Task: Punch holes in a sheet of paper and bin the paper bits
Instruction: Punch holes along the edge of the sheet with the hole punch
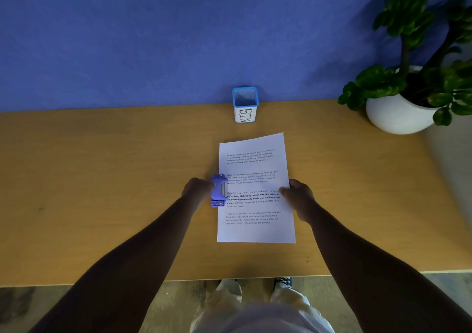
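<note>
A white printed sheet of paper [255, 169] lies flat on the wooden table [102, 179], long side pointing away from me. A purple hole punch [218, 190] sits at the middle of the sheet's left edge, its mouth over that edge. My left hand [198, 189] grips the punch from the left. My right hand [297, 197] holds the sheet's right edge, thumb on top of the paper. A small blue-rimmed mesh cup labelled BIN [245, 104] stands upright at the back of the table, beyond the sheet.
A potted green plant in a white bowl-shaped pot [398, 114] stands at the back right corner. A blue wall [153, 39] runs behind the table. The table's near edge is just in front of my legs.
</note>
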`<state>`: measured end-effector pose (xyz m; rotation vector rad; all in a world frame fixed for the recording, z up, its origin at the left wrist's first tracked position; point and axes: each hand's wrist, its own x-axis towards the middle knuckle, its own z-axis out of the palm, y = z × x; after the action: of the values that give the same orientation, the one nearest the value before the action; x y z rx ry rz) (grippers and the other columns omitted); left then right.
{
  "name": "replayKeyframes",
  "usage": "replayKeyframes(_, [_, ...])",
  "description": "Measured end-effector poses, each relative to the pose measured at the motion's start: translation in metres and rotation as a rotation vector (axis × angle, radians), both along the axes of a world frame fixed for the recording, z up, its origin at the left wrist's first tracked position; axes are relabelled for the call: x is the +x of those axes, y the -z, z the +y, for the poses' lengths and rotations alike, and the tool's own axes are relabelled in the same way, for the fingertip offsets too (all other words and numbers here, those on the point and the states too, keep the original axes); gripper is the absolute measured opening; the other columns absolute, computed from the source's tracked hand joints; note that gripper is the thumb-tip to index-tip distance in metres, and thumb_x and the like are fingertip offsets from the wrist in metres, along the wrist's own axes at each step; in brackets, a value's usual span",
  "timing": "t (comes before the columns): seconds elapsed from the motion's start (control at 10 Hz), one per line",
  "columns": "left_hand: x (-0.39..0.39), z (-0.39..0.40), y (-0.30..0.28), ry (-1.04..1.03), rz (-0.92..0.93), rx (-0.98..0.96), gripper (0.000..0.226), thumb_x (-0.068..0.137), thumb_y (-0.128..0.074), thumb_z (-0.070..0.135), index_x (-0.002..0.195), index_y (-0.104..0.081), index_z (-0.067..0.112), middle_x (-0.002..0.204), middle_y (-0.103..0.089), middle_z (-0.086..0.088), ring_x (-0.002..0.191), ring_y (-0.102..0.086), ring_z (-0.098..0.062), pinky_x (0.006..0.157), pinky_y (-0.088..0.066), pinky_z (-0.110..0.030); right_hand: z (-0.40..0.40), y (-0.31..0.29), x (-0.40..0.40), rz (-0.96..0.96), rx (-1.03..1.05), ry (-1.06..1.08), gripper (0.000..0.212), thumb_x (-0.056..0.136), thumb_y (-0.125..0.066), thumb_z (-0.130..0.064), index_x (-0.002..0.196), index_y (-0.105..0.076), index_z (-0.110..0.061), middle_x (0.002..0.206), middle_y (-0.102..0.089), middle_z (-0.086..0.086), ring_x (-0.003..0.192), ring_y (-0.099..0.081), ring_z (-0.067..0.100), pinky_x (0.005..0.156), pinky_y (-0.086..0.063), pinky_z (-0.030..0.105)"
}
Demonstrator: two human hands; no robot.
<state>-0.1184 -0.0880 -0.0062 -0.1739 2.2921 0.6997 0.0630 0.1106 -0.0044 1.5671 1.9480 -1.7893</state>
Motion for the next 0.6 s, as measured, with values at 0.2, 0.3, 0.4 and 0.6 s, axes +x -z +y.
replayKeyframes(0.2, [-0.0006,-0.0017,0.0031,0.001,-0.031,-0.008,0.033,0.096,-0.056,0.026,0.066,-0.047,0.017,0.099,-0.057,-0.008,0.091,-0.055,-0.023,0.093,-0.054,-0.035,-0.0016,0.0047,-0.0009,-0.012,0.011,-0.01,0.018,0.088,-0.057,-0.012,0.098,-0.068,-0.021,0.085,-0.067,-0.005,0.074,-0.061,0.016,0.059,-0.046,0.023])
replayKeyframes(0.3, [-0.0013,-0.0054,0.0089,0.011,-0.004,0.001,0.018,0.098,-0.049,0.02,0.085,-0.054,0.008,0.089,-0.053,-0.007,0.088,-0.057,-0.024,0.071,-0.045,-0.026,-0.0024,0.0069,-0.0021,-0.019,0.016,-0.015,0.017,0.088,-0.057,-0.013,0.098,-0.067,-0.022,0.084,-0.067,-0.006,0.072,-0.06,0.014,0.057,-0.045,0.023])
replayKeyframes(0.4, [0.0024,-0.0035,0.0019,0.105,-0.03,-0.059,0.027,0.097,-0.049,0.025,0.074,-0.05,0.01,0.082,-0.053,-0.007,0.078,-0.053,-0.021,0.062,-0.043,-0.026,-0.0027,0.0087,-0.0027,-0.03,0.022,-0.021,0.016,0.088,-0.056,-0.013,0.097,-0.067,-0.022,0.084,-0.067,-0.005,0.069,-0.059,0.012,0.055,-0.044,0.022])
replayKeyframes(0.6, [-0.0003,-0.0043,0.0074,0.135,-0.019,-0.078,0.023,0.098,-0.048,0.024,0.09,-0.059,0.005,0.084,-0.056,-0.007,0.075,-0.053,-0.02,0.063,-0.045,-0.026,-0.0015,0.0112,-0.0021,-0.029,0.056,-0.044,0.027,0.088,-0.056,-0.015,0.113,-0.065,-0.02,0.093,-0.067,-0.006,0.08,-0.063,0.014,0.061,-0.05,0.024])
